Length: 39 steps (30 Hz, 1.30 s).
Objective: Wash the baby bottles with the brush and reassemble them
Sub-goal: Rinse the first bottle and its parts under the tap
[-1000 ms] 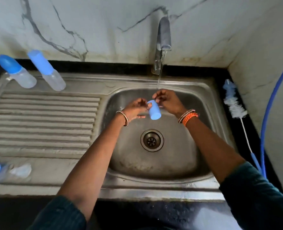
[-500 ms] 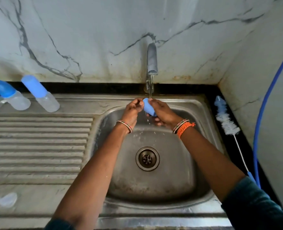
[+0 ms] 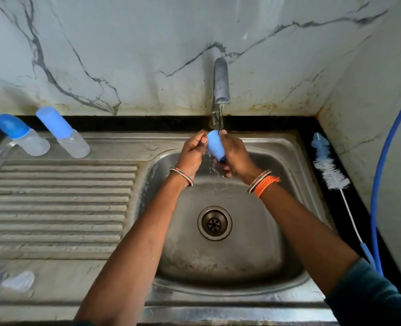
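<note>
Blue bottle cap [image 3: 214, 147] tilted under the tap's stream — two capped bottles [image 3: 63, 132] upright on the drainboard — brush [image 3: 331, 170] lying right.

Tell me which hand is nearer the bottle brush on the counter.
Right. The right hand, holding the blue cap under the tap, lies between the left hand and the bottle brush; neither touches the brush.

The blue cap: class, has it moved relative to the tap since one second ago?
Yes. The blue cap has risen from mid-basin, well below the tap, to just under its spout, held by both hands in the stream.
</note>
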### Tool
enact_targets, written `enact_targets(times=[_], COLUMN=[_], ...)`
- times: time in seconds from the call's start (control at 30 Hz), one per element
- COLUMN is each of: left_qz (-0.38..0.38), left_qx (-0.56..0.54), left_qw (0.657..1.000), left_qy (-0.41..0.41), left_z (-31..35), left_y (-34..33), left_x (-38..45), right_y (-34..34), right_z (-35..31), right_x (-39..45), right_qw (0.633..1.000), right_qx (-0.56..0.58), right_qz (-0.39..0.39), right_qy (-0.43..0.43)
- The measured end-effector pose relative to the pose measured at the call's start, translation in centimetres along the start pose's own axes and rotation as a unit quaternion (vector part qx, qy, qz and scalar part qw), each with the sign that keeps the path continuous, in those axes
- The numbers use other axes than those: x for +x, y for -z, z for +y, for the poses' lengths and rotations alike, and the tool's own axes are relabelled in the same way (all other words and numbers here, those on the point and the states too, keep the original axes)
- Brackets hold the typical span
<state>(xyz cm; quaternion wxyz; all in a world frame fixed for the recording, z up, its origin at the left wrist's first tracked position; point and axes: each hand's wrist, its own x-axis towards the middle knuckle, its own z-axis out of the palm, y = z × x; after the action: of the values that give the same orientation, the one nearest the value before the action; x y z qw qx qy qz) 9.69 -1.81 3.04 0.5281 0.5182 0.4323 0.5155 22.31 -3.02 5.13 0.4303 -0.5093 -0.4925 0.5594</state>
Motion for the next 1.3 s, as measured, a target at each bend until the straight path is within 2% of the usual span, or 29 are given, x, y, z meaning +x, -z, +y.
enact_targets(times=[0.07,0.13,0.17,0.2,0.23,0.27,0.3,0.33,0.37,0.4,0.47,0.5,0.53,0.57,0.6,0.67,0.7,0.77,0.8,0.83,0.93,1.03,1.07,1.1,1.13,1.17,1.23,1.27,1.3], left_qz=[-0.003,-0.022,-0.032,-0.039,-0.039,-0.032,-0.023,-0.014,-0.007,0.000,0.009,0.007,0.002,-0.005,-0.013,-0.020,-0.020,-0.003,0.021,0.059,0.159,0.181,0.174,0.163,0.148,0.129,0.105,0.093,0.078], left_qx=[0.004,0.017,0.018,0.008,-0.002,-0.007,-0.002,0.013,0.026,0.029,0.027,0.026,0.026,0.028,0.029,0.034,0.039,0.055,0.065,0.073,0.040,0.013,0.024,0.040,0.050,0.053,0.024,0.007,0.002], left_qw=[1.000,1.000,0.999,0.998,0.997,0.996,0.996,0.996,0.997,0.998,0.999,0.999,1.000,0.999,0.999,0.997,0.995,0.992,0.991,0.989,0.980,0.974,0.974,0.975,0.979,0.984,0.992,0.995,0.997], left_qy=[0.002,0.014,0.024,0.044,0.064,0.080,0.086,0.083,0.074,0.061,0.033,0.022,0.017,0.019,0.028,0.065,0.084,0.110,0.113,0.110,0.112,0.135,0.142,0.144,0.133,0.112,0.066,0.044,0.027], left_z=[-0.1,-0.1,0.1,0.1,0.2,0.3,0.4,0.4,0.4,0.2,-0.2,-0.4,-0.6,-0.8,-0.7,-0.6,-0.6,-0.5,-0.4,-0.3,0.1,0.8,1.0,1.0,1.0,0.9,0.5,0.4,0.4], left_y=[0.4,0.6,0.7,0.7,0.6,0.4,0.2,0.0,-0.2,-0.3,-0.1,0.1,0.2,0.3,0.2,0.2,0.2,0.0,-0.3,-0.6,-1.2,-1.3,-1.5,-1.8,-2.2,-2.5,-2.7,-2.6,-2.3], left_x=[-0.2,-0.1,0.0,0.2,0.3,0.5,0.6,0.6,0.5,0.3,-0.2,-0.5,-0.7,-0.8,-0.9,-0.6,-0.4,-0.1,-0.1,0.0,0.6,1.3,1.4,1.3,1.2,0.9,0.1,-0.3,-0.5], right_y=[0.9,1.1,0.9,0.6,0.5,0.7,0.8,0.8,0.8,0.6,0.0,0.0,0.3,0.7,0.9,0.5,0.3,0.2,0.1,-0.1,-1.2,-1.3,-1.1,-0.8,-0.5,-0.2,1.0,1.7,2.3], right_z=[-1.2,-1.2,-1.0,-0.7,-0.3,0.3,0.9,1.2,1.4,1.3,0.0,-0.8,-1.7,-2.1,-2.3,-2.0,-1.6,-0.7,-0.4,-0.3,0.4,1.7,1.5,1.2,0.7,-0.2,-2.0,-3.0,-3.5], right_x=[0.3,0.6,0.6,0.5,0.5,0.6,0.6,0.6,0.4,0.3,0.3,0.3,0.3,0.4,0.5,0.6,0.6,0.5,0.3,0.1,-0.5,-1.2,-1.1,-0.6,-0.1,0.6,1.5,1.8,1.9], right_qw=[0.968,0.964,0.983,0.997,0.976,0.914,0.849,0.821,0.833,0.871,0.967,0.991,0.989,0.978,0.973,0.980,0.961,0.853,0.807,0.781,0.756,0.646,0.630,0.632,0.654,0.707,0.859,0.918,0.950], right_qx=[0.149,0.137,0.074,-0.043,-0.209,-0.367,-0.472,-0.508,-0.487,-0.425,-0.236,-0.128,-0.035,0.010,0.007,-0.141,-0.273,-0.491,-0.537,-0.556,-0.598,-0.713,-0.726,-0.728,-0.715,-0.675,-0.497,-0.377,-0.247], right_qz=[-0.101,-0.104,-0.066,-0.015,0.036,0.061,0.062,0.061,0.060,0.063,0.038,-0.007,-0.057,-0.089,-0.103,-0.074,-0.032,0.062,0.090,0.098,0.057,0.056,0.074,0.081,0.078,0.042,-0.066,-0.125,-0.177], right_qy=[-0.177,-0.203,-0.157,-0.070,0.046,0.161,0.229,0.253,0.256,0.239,0.088,-0.027,-0.129,-0.189,-0.205,-0.116,-0.025,0.165,0.226,0.267,0.260,0.267,0.266,0.252,0.233,0.205,0.099,0.010,-0.071])
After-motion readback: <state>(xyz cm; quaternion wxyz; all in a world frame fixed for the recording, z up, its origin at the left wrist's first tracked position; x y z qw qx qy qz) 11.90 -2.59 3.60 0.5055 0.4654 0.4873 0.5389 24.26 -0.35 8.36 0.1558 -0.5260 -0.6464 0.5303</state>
